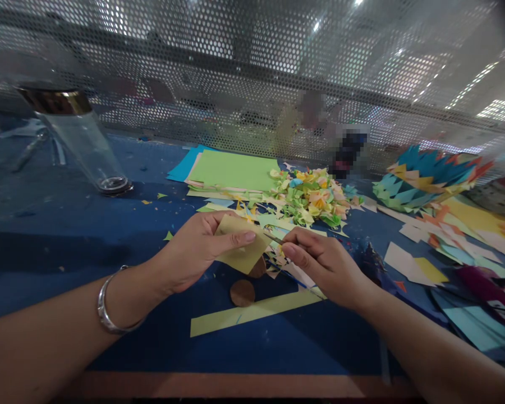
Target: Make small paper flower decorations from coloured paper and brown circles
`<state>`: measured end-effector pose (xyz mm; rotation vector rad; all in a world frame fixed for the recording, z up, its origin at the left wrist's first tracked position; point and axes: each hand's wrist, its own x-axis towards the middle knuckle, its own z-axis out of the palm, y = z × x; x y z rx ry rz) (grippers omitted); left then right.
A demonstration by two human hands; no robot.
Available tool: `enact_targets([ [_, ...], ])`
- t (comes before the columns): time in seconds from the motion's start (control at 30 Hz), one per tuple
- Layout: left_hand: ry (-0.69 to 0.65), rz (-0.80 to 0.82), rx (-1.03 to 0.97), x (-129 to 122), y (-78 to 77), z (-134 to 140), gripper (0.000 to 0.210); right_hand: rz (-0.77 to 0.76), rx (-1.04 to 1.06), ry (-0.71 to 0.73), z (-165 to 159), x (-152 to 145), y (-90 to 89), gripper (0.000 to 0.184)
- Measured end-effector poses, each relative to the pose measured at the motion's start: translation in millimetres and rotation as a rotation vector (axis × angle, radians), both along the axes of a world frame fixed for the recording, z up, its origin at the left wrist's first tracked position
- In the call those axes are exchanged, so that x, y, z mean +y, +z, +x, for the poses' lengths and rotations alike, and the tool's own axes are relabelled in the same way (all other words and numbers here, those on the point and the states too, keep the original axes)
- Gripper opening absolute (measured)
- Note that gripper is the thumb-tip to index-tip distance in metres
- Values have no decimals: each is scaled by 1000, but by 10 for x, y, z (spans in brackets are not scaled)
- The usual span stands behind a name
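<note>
While one tall, clear bottle with a gold cap (86,143) stands at left, any contents too hard to make out, one jagged, multicoloured paper ring (425,182) sits across at right. Now the grip: the left hand (197,247) pinches one pale-yellow paper piece (238,247), thumb on top, the sheet jutting out past the thumb. The right hand (326,266) is closed around one slim, pointed tool (274,238), tip at the paper's right edge; whether they touch, can't tell. Below, two round brown discs (242,293), one partly covered, and one long yellow-green paper strip (219,321).
</note>
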<state>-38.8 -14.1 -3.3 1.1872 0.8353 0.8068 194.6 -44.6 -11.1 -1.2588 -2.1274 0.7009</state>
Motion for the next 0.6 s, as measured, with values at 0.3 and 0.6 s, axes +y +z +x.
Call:
enact_targets([
  [0.3,-15,-32,19,-2,19,-3,17,13,-15,-6,4,-4,-15,33],
  [0.6,-29,-55,9,-13,12,6,15,-7,-11,-11,-9,-1,1,32],
])
